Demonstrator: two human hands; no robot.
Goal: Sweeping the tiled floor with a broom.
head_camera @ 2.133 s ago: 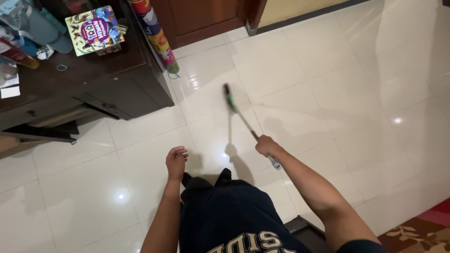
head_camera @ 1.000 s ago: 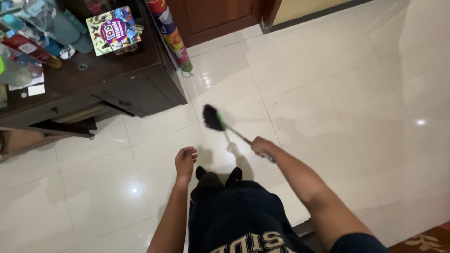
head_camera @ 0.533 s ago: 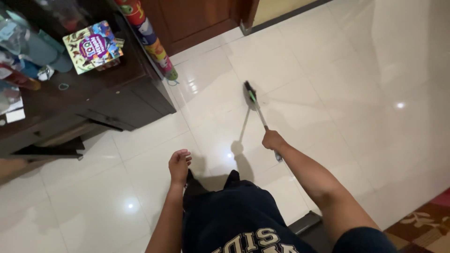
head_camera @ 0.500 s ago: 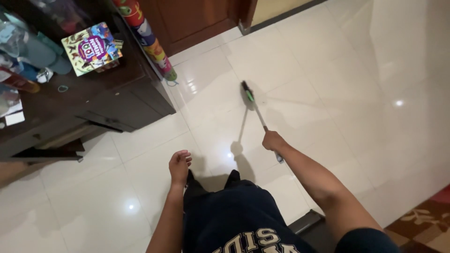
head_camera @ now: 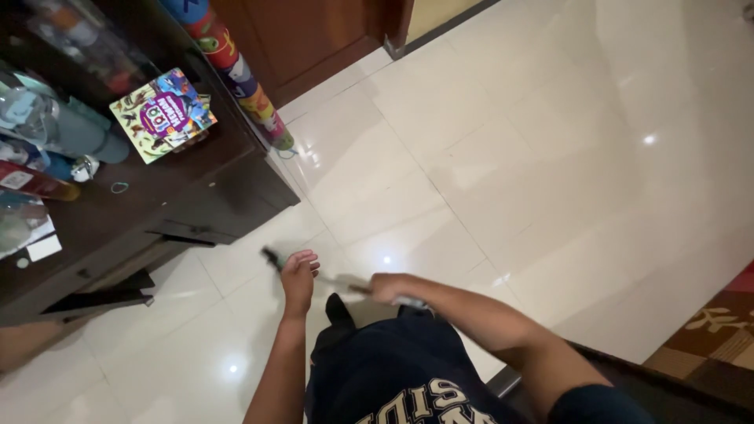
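From the head camera we see our right hand [head_camera: 390, 288] closed around the broom [head_camera: 314, 276], its stick running leftward across our body to the blurred head near the cabinet [head_camera: 196, 196], passing our loosely curled, empty left hand [head_camera: 298, 272]

**One head-worn view, looking steeply down**

There is a single view — a camera worn on the person's head, tilted steeply down past the chest toward the white tiled floor [head_camera: 550, 157]. The person's own dark shirt [head_camera: 393, 377] and both forearms fill the bottom edge, very near the lens, while the floor lies farther off. The view faces forward and somewhat left, so the dark wooden cabinet [head_camera: 157, 196] takes the upper left corner and a wooden door [head_camera: 298, 31] the top edge — a patterned rug [head_camera: 707, 338] clips the lower right corner.
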